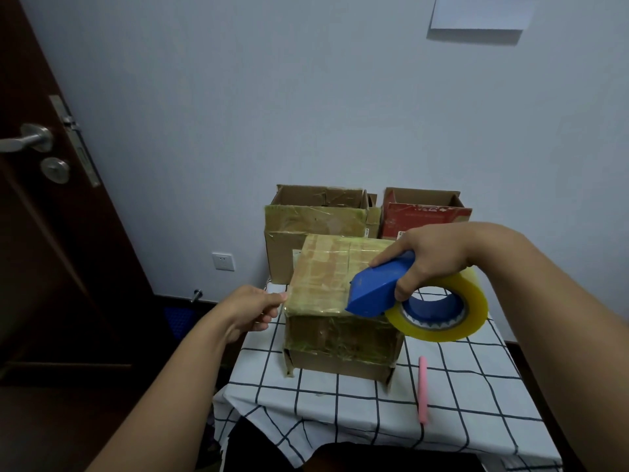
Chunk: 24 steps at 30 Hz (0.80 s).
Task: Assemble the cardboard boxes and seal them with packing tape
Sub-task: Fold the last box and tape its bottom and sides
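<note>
A closed cardboard box (326, 277), much taped over, stands on the checked tablecloth (340, 400). My right hand (432, 257) grips the handle of a blue tape dispenser (377, 291) that carries a yellowish tape roll (473, 301). The dispenser's nose rests on the box's top near its right front edge. A strip of clear tape runs along the top's front edge. My left hand (253, 310) pinches the end of that tape at the box's left front corner. Behind stand an open brown box (316, 226) and an open red box (425, 216).
A pink pen-like stick (422, 390) lies on the cloth to the right of the box. A dark wooden door (51, 199) with a metal handle stands at the left. The wall behind carries a socket (223, 261) and a white sheet (480, 11).
</note>
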Each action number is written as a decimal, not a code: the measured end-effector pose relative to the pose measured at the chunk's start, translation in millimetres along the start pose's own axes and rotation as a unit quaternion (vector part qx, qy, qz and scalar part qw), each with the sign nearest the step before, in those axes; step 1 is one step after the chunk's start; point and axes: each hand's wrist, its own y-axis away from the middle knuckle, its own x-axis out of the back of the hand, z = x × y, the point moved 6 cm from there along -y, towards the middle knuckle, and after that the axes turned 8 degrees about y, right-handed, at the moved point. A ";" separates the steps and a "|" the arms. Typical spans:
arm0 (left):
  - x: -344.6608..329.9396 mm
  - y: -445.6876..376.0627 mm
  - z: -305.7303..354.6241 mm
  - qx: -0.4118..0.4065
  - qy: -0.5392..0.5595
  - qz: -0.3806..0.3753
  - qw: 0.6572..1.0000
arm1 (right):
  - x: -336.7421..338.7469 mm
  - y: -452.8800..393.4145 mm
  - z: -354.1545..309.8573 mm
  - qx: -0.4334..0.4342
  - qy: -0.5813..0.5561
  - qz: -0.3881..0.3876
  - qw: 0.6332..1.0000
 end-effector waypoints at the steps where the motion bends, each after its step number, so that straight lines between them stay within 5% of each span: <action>1: -0.6 0.8 0.1 0.001 -0.010 0.001 1.000 | -1.3 -0.4 1.0 0.000 -0.004 0.001 1.000; 4: -1.5 4.2 5.1 -0.009 -0.099 0.026 0.995 | -2.1 -0.1 1.6 0.001 -0.001 0.006 1.000; 8: 11.2 4.3 10.9 -0.035 -0.295 0.125 0.947 | -2.4 2.2 2.1 -0.002 0.001 0.010 1.000; 12: -6.7 29.1 21.6 -0.252 -0.249 0.202 0.913 | -2.9 2.2 -1.6 0.008 0.001 0.020 1.000; 15: -40.6 51.9 15.4 -0.382 -0.313 0.156 0.855 | -3.6 0.7 -5.2 0.010 0.007 0.022 1.000; 18: -51.6 45.8 -7.5 -0.399 -0.426 0.151 0.798 | -3.7 0.4 -4.7 0.008 0.001 0.022 1.000; 24: -42.5 34.0 -11.5 -0.441 -0.379 0.161 0.797 | -3.5 0.2 -4.0 0.016 0.001 0.026 1.000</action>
